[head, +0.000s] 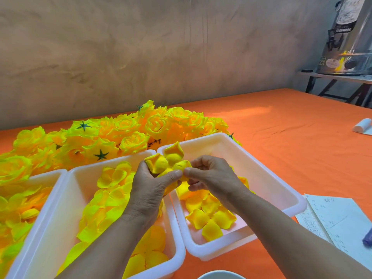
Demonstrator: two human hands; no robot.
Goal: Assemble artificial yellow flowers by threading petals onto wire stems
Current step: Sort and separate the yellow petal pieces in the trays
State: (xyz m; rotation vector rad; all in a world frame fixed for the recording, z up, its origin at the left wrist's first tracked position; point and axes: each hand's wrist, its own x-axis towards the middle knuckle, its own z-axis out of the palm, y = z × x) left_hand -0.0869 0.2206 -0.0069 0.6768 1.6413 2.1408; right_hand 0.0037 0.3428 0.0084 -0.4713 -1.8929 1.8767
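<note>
Yellow petal pieces [112, 200]: loose, heaped in middle white tray [76, 190] nearest me; a few more lie in right tray [251, 164]. Petal cluster [169, 160]: held above where both trays meet, my left hand [151, 188] curled round its underside, my right hand [209, 174] pinching one lobe between thumb and forefinger. Finished yellow flowers [124, 129]: piled behind trays on orange cloth [281, 127]. Metal urn [346, 37]: far right corner
</note>
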